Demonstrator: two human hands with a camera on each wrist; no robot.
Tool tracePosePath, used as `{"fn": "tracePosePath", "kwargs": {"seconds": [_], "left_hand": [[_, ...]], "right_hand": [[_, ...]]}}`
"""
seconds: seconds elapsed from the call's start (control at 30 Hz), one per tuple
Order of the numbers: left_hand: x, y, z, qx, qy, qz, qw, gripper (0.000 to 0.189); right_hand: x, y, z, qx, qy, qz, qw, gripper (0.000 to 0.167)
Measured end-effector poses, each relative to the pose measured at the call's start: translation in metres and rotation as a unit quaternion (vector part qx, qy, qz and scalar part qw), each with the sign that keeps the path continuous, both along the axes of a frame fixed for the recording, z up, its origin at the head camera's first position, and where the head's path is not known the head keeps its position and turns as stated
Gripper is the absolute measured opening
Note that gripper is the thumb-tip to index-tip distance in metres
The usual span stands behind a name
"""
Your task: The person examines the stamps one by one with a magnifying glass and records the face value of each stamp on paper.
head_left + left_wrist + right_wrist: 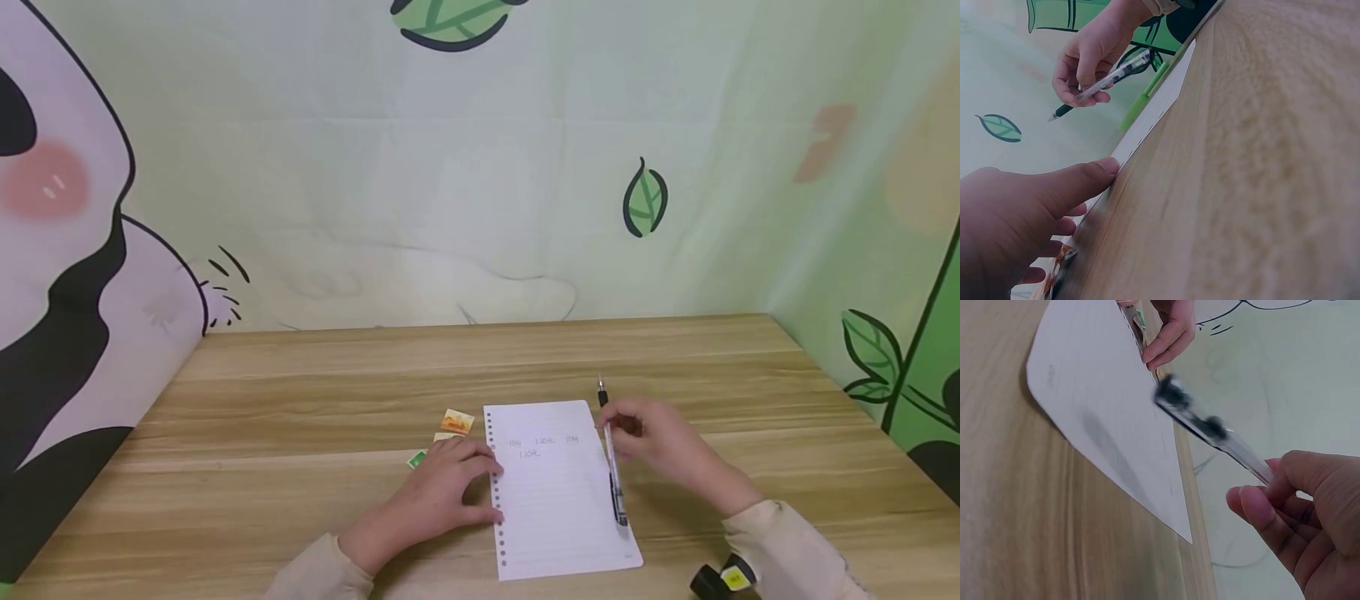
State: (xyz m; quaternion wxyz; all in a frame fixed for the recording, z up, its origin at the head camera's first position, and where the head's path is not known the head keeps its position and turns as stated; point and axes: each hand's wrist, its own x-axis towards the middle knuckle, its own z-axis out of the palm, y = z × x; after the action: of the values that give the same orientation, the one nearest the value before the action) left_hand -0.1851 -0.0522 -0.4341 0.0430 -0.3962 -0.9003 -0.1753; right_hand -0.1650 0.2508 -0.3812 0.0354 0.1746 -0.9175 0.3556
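Observation:
A sheet of lined, hole-punched white paper (555, 508) lies on the table, with a few short handwritten entries near its top. My left hand (442, 492) rests at its punched left edge, thumb and fingertips on the margin, fingers spread. Over the paper's right edge, my right hand (652, 437) pinches a pen (613, 467) by its clear barrel between thumb and fingers. The pen's tip points away from me and its dark end towards me. In the right wrist view the pen (1210, 428) is raised above the sheet, casting a shadow on it.
Small stamp-like picture cards, one orange (457, 421) and one green (416, 459), lie beside and partly under my left hand. A black object with a yellow label (735, 577) sits by my right sleeve. The wooden table (300, 417) ends at a printed cloth backdrop (487, 183).

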Motion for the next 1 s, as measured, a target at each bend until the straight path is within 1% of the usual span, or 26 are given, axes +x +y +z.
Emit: {"fn": "tracePosePath", "kwargs": {"seconds": [0.13,0.23,0.37,0.57,0.73,0.87,0.93,1.0], "left_hand": [[0.000,0.000,0.000,-0.001,-0.003,0.000,1.0000,0.046],[0.000,0.000,0.000,-0.002,-0.004,0.000,1.0000,0.046],[0.000,0.000,0.001,-0.004,-0.004,0.000,1.0000,0.046],[0.001,0.000,0.001,0.000,0.004,-0.004,1.0000,0.045],[0.001,0.000,0.000,0.001,0.002,-0.004,1.0000,0.044],[0.001,0.001,0.000,-0.001,-0.001,0.000,1.0000,0.045],[0.001,0.001,0.000,-0.001,0.000,-0.001,1.0000,0.045],[0.001,0.001,0.000,0.000,0.004,-0.002,1.0000,0.044]], "right_hand": [[-0.001,0.001,-0.001,0.023,0.023,0.008,0.9994,0.018],[-0.001,0.000,-0.002,0.034,0.028,0.011,0.9990,0.017],[-0.001,-0.001,-0.002,0.041,0.044,0.011,0.9981,0.016],[0.000,-0.005,-0.002,0.036,0.076,0.004,0.9964,0.015],[0.000,-0.008,0.001,0.031,0.099,-0.004,0.9946,0.014],[0.001,-0.009,0.002,0.028,0.100,-0.009,0.9945,0.008],[0.001,-0.010,0.003,0.017,0.096,-0.005,0.9952,0.005],[0.001,-0.010,0.004,-0.004,0.081,0.005,0.9967,0.005]]}}
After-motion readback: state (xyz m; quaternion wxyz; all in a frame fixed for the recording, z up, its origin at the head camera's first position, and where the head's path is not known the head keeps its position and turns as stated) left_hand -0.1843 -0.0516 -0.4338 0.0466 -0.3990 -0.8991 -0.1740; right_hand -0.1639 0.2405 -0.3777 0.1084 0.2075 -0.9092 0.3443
